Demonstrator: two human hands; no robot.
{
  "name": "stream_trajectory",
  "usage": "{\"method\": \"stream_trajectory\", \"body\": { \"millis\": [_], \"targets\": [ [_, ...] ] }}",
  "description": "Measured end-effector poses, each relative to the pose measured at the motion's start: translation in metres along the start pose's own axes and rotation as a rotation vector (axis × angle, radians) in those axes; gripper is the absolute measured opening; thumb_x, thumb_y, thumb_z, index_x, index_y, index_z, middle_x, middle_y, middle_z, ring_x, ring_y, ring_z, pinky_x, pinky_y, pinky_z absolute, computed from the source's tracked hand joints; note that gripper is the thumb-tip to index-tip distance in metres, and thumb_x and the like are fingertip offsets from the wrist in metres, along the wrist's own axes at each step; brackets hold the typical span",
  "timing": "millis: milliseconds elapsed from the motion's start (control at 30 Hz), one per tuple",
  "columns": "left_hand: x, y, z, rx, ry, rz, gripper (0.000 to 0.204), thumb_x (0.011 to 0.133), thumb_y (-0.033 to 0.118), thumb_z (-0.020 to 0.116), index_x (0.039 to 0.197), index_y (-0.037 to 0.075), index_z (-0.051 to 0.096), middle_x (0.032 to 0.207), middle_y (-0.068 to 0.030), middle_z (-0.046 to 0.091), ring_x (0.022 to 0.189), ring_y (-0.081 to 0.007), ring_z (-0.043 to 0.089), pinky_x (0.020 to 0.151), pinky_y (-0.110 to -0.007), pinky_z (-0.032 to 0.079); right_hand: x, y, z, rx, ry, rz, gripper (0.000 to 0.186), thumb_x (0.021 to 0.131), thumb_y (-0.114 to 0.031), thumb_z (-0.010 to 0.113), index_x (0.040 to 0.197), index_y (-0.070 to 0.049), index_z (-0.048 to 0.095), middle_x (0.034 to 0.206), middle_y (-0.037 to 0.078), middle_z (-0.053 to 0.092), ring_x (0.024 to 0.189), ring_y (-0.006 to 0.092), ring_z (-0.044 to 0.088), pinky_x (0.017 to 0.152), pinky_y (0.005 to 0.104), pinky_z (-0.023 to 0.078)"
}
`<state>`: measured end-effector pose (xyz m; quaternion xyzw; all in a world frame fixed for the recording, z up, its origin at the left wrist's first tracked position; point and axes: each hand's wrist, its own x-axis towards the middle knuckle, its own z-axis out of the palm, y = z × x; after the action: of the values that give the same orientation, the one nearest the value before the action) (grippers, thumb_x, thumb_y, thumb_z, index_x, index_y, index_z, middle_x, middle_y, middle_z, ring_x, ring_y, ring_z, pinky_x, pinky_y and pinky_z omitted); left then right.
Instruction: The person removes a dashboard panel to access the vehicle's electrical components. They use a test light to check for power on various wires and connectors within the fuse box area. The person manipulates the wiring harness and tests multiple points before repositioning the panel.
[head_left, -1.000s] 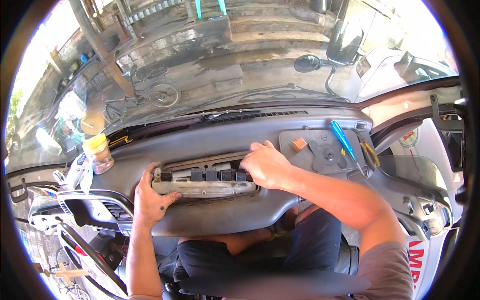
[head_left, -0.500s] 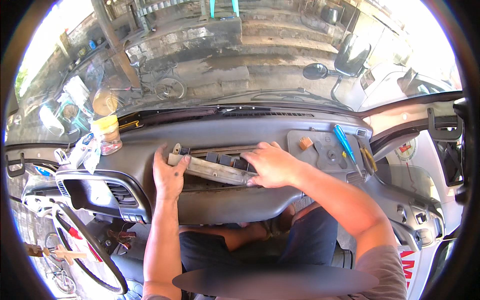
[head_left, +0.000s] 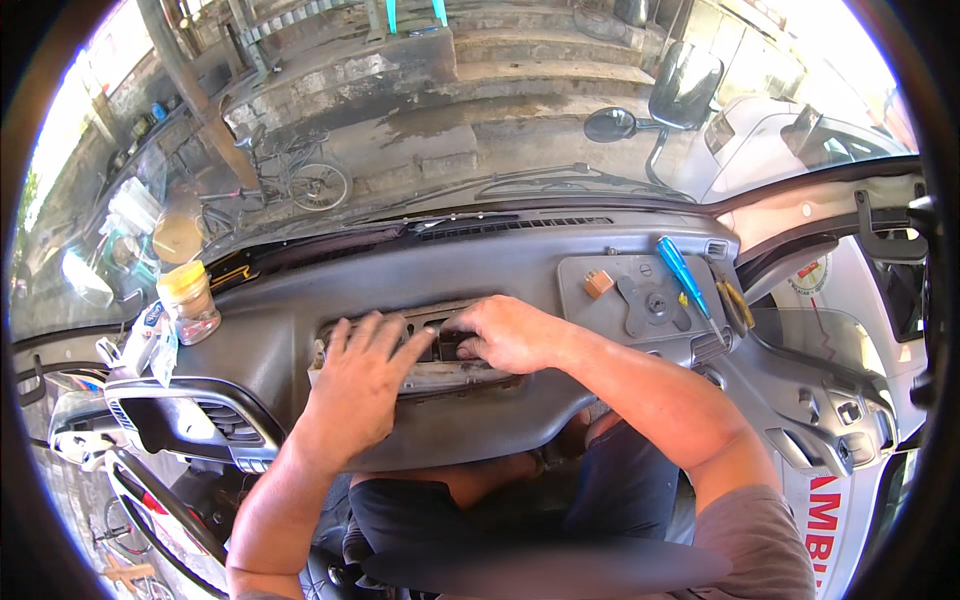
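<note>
A long, pale, dusty housing (head_left: 455,373) with dark square blocks along it sits in the opening of the grey dashboard. Over its left end lies my left hand (head_left: 362,385), open, its fingers spread and slightly blurred. My right hand (head_left: 515,335) bends over the right part of the housing, thumb and fingers closed around a black block (head_left: 449,347). That hand hides much of the block and the housing's right end.
On the dashboard's right lie an orange-brown block (head_left: 598,284), a blue screwdriver (head_left: 680,270) and yellow-handled pliers (head_left: 738,305). A yellow-lidded jar (head_left: 190,303) stands at the left. The steering wheel (head_left: 165,510) is lower left; the windshield rises beyond the dashboard.
The housing has gone down into the dashboard opening and lies flatter. My left hand has let go of its left end and spread over it; my right hand has moved slightly left.
</note>
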<state>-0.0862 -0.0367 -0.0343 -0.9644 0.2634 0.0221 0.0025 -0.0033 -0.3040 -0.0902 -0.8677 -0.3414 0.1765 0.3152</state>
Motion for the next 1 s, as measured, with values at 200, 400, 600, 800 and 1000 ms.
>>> {"method": "stream_trajectory", "body": {
  "millis": [200,400,600,800,1000],
  "targets": [
    [0.044,-0.021,-0.007,-0.389,-0.365,-0.003,0.104,0.073,0.02,0.097,0.167,0.01,0.053,0.154,-0.0282,0.063,0.142,-0.0492,0.063,0.121,-0.052,0.054,0.026,-0.003,-0.005,-0.011,0.553,0.078,0.021,0.106,-0.012,0.065,0.114,0.0,0.08,0.11,0.025,0.083,0.104,0.0472,0.079,0.093,0.0562,0.064],
    [0.047,-0.021,0.007,-0.373,-0.203,-0.011,0.093,0.072,0.047,0.105,0.141,-0.003,0.069,0.132,-0.0305,0.073,0.129,-0.0513,0.07,0.114,-0.052,0.057,0.011,-0.013,-0.01,-0.263,-0.027,0.003,0.032,0.104,-0.021,0.077,0.126,0.002,0.075,0.11,0.026,0.081,0.111,0.0497,0.076,0.101,0.0582,0.059],
    [0.031,-0.004,0.032,-0.313,0.114,-0.123,0.086,0.063,0.061,0.105,0.117,0.0,0.077,0.109,-0.0211,0.079,0.107,-0.0473,0.077,0.097,-0.053,0.063,-0.004,-0.017,-0.026,-0.44,-0.343,-0.072,0.044,0.102,-0.035,0.082,0.126,0.001,0.074,0.113,0.024,0.084,0.114,0.0431,0.08,0.106,0.0589,0.058],
    [0.03,-0.005,0.046,-0.181,0.455,0.049,0.078,0.058,0.062,0.104,0.106,0.006,0.078,0.097,-0.0108,0.077,0.088,-0.037,0.079,0.081,-0.048,0.064,-0.013,-0.017,-0.026,-0.392,-0.276,-0.013,0.041,0.099,-0.03,0.086,0.126,-0.001,0.073,0.108,0.024,0.083,0.11,0.0441,0.08,0.113,0.0571,0.054],
    [0.051,-0.025,0.046,-0.205,0.425,0.15,0.076,0.058,0.059,0.104,0.107,0.006,0.079,0.096,-0.0106,0.079,0.089,-0.0373,0.079,0.081,-0.048,0.064,-0.021,-0.009,-0.018,-0.368,-0.106,-0.025,0.037,0.098,-0.032,0.087,0.118,-0.003,0.077,0.105,0.021,0.083,0.108,0.0444,0.079,0.11,0.0621,0.052]
  ]
}}
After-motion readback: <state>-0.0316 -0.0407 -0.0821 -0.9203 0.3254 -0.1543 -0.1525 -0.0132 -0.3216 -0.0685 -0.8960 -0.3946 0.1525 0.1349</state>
